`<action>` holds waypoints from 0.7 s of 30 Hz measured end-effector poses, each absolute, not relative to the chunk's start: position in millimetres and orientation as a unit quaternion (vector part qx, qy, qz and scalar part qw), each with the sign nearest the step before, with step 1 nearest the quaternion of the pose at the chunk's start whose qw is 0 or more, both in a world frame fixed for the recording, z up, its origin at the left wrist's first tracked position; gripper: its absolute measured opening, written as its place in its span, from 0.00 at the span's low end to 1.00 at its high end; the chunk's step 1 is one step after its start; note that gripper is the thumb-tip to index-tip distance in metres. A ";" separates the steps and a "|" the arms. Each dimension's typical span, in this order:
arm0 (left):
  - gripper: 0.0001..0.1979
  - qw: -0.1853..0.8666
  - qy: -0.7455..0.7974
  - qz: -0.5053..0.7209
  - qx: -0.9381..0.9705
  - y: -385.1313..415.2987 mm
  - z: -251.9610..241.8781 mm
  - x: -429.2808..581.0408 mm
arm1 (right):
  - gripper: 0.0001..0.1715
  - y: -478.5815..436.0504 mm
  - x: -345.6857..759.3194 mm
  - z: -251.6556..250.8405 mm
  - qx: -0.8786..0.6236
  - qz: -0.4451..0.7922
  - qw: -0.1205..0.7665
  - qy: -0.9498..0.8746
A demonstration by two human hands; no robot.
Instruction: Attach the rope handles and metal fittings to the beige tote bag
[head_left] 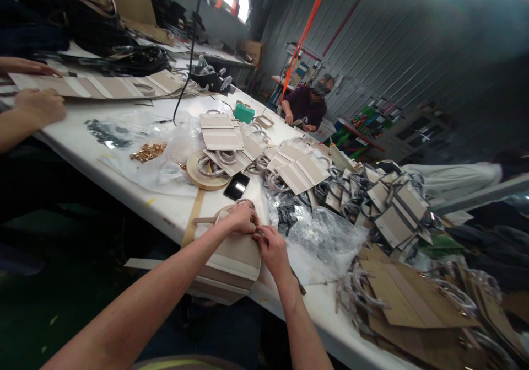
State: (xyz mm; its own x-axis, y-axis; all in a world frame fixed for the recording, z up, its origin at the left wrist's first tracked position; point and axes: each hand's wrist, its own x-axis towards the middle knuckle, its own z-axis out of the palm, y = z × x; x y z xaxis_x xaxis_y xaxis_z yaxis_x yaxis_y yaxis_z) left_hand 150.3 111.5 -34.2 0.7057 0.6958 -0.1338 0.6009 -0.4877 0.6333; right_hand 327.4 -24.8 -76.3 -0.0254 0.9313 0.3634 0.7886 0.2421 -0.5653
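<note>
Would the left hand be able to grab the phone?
Probably yes: the phone lies uncovered on the table, just beyond the left hand, though that hand is busy with the beige piece.

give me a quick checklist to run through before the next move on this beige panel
1. Both hands at the work: ok, left hand and right hand meet at the beige panel.
2. Panel fully on the table: not ok, its near end hangs past the edge.
3. Small part between the fingertips: cannot tell, too small and partly covered.
4. Phone out from under the panel: ok, it lies just beyond the left hand.
5. Neighbour's hand out of the way: ok, it is at the far left.
</note>
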 end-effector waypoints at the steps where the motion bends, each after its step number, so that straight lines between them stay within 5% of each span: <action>1: 0.15 0.337 0.379 0.072 0.859 111.0 -34.1 150.8 | 0.15 -24.4 327.8 -77.1 -0.606 0.099 0.346 -0.709; 21: 0.13 0.332 0.409 0.078 0.847 105.8 -36.0 157.1 | 0.18 -25.0 328.9 -72.3 -0.602 0.129 0.367 -0.697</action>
